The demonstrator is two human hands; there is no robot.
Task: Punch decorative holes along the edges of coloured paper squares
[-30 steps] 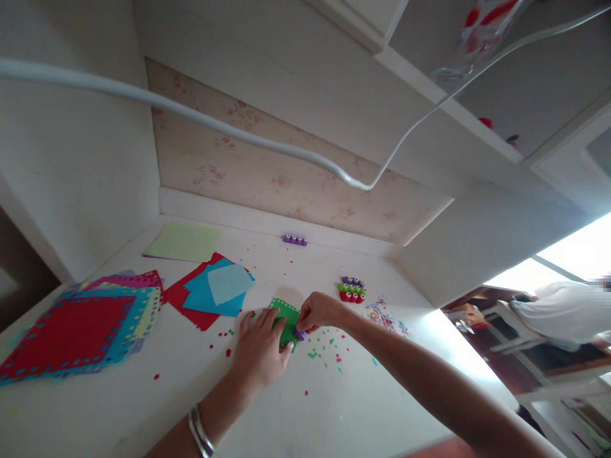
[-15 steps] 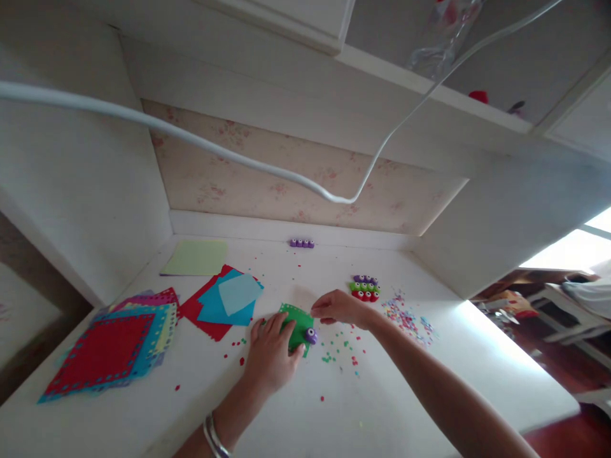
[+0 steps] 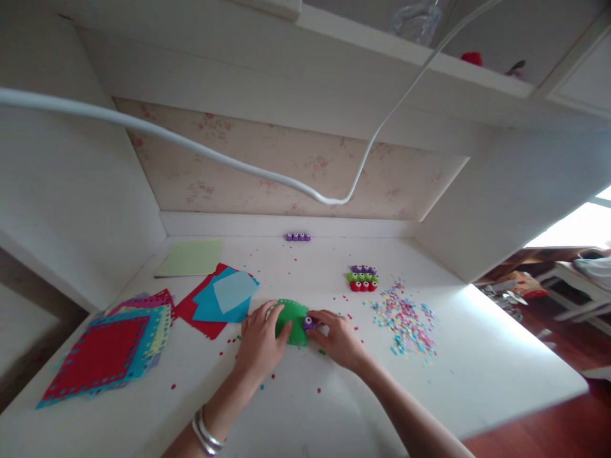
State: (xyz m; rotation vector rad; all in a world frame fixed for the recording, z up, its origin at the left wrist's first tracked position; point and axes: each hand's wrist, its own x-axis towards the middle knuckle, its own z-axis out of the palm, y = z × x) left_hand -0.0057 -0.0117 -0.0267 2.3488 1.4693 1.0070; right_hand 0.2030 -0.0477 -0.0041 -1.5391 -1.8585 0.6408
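Note:
A green sheet of paper [image 3: 291, 321] with small punched holes along its far edge bows up slightly above the table, between my hands. My left hand [image 3: 263, 337] grips its left side, thumb on top and fingers around the edge. At the sheet's right edge sits a purple craft punch [image 3: 309, 323] with a white, eye-like button. My right hand [image 3: 338, 337] is closed on this punch, thumb at the near side and fingers at the far side. The right fingertips partly hide the punch, so how far the paper sits in its slot cannot be seen.
Stacked punched sheets [image 3: 102, 356] lie at left, beside red and blue sheets [image 3: 224, 305] and pale green paper [image 3: 189, 257]. Several punches [image 3: 363, 278] stand at right, purple ones [image 3: 298, 236] at the back. Confetti [image 3: 405, 318] is heaped at right. A white cable [image 3: 267, 175] hangs across.
My right hand has come down from above the sheet's far right corner and taken hold of the purple punch. The green sheet now bows upward. The view has shifted slightly.

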